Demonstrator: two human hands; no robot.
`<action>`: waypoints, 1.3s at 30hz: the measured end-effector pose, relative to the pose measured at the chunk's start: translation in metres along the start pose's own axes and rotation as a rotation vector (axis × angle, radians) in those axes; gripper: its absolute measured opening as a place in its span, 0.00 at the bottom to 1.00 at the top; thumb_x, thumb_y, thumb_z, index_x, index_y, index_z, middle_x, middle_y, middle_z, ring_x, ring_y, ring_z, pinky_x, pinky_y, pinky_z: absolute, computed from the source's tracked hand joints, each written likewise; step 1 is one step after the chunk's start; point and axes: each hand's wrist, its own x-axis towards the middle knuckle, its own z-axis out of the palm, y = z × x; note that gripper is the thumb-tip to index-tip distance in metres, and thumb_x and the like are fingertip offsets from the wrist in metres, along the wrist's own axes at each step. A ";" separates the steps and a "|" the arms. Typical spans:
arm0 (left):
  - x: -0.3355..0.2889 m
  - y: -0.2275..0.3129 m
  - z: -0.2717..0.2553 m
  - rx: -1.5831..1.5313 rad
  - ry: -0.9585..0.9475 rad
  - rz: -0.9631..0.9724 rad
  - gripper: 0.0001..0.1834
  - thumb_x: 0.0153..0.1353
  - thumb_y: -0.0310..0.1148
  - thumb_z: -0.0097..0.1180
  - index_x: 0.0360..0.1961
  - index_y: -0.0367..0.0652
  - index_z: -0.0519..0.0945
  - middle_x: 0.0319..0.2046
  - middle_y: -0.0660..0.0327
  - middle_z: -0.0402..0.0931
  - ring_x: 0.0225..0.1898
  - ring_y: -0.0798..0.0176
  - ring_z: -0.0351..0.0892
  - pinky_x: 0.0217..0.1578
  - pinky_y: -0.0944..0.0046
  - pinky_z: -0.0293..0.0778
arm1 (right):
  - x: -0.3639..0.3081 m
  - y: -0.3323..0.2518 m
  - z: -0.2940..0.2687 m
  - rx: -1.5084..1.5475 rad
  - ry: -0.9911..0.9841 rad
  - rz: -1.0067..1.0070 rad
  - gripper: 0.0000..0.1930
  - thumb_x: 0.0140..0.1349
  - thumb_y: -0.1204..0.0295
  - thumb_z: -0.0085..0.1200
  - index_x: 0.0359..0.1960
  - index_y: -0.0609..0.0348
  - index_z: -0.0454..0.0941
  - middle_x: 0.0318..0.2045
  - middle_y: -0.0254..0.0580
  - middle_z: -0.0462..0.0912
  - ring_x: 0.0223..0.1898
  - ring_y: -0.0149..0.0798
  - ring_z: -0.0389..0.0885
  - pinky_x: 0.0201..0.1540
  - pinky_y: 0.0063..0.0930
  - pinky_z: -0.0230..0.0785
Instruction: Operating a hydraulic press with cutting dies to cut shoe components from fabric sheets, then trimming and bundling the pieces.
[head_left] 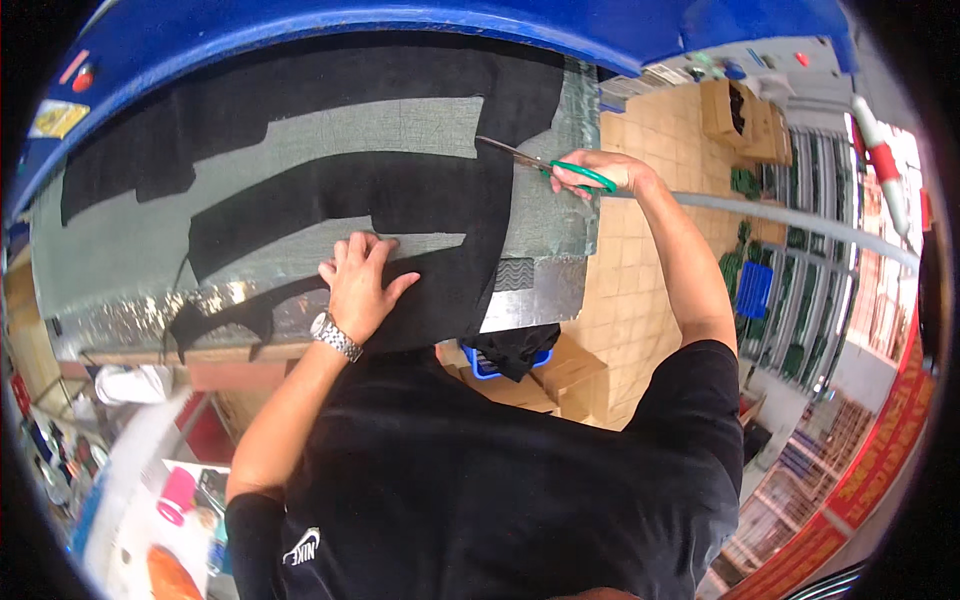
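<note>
A black sheet of fabric or leather [430,195] with long cut-outs lies on a worn grey-green board [110,255]. My left hand [362,285], a metal watch on its wrist, rests on the sheet's near strip beside a cut-out. Its fingers are slightly bent and apart, the thumb stretched out, and nothing shows in it. At the board's right side, my right hand [595,170] grips green-handled scissors [522,156]. Their blades point left, with the tip over the sheet near the right end of the farther cut-out. Whether the blades touch the sheet I cannot tell.
A blue machine beam [340,14] runs along the board's far side, with a red button [84,78] at left. Below the near edge stands a blue basket [482,372] holding black scraps, beside cardboard boxes [575,375]. A grey bar [790,213] extends to the right.
</note>
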 end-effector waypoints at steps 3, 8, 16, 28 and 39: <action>0.003 0.011 0.010 -0.007 0.011 -0.001 0.27 0.50 0.46 0.73 0.51 0.51 0.80 0.47 0.64 0.71 0.50 0.53 0.69 0.47 0.45 0.61 | 0.012 0.005 -0.003 -0.030 -0.005 0.024 0.33 0.68 0.33 0.45 0.28 0.54 0.77 0.16 0.28 0.69 0.21 0.25 0.70 0.26 0.26 0.65; 0.002 0.012 0.021 0.032 0.046 0.036 0.25 0.51 0.40 0.72 0.51 0.54 0.80 0.46 0.64 0.71 0.49 0.54 0.68 0.47 0.49 0.57 | 0.017 -0.001 0.007 -0.165 0.098 0.136 0.34 0.64 0.34 0.53 0.14 0.51 0.68 0.10 0.26 0.64 0.11 0.24 0.65 0.15 0.24 0.56; 0.000 0.012 0.029 0.026 0.124 0.098 0.17 0.53 0.35 0.69 0.45 0.57 0.81 0.43 0.67 0.71 0.48 0.55 0.69 0.48 0.47 0.58 | 0.022 0.000 -0.001 -0.204 -0.023 0.065 0.41 0.64 0.24 0.35 0.25 0.54 0.75 0.13 0.31 0.69 0.18 0.29 0.72 0.23 0.29 0.66; -0.012 0.007 0.025 0.156 0.039 0.342 0.19 0.55 0.47 0.66 0.43 0.52 0.78 0.41 0.62 0.72 0.49 0.55 0.70 0.50 0.42 0.59 | 0.024 -0.047 0.006 -0.326 0.181 0.139 0.38 0.62 0.35 0.57 0.09 0.56 0.66 0.08 0.32 0.64 0.15 0.28 0.68 0.21 0.32 0.63; -0.109 -0.040 -0.087 -0.626 -0.163 -0.012 0.09 0.68 0.31 0.59 0.40 0.34 0.81 0.39 0.52 0.83 0.43 0.51 0.84 0.45 0.58 0.77 | -0.075 -0.215 -0.047 -0.448 0.900 -0.463 0.20 0.52 0.64 0.70 0.43 0.65 0.84 0.25 0.35 0.73 0.26 0.29 0.71 0.31 0.29 0.66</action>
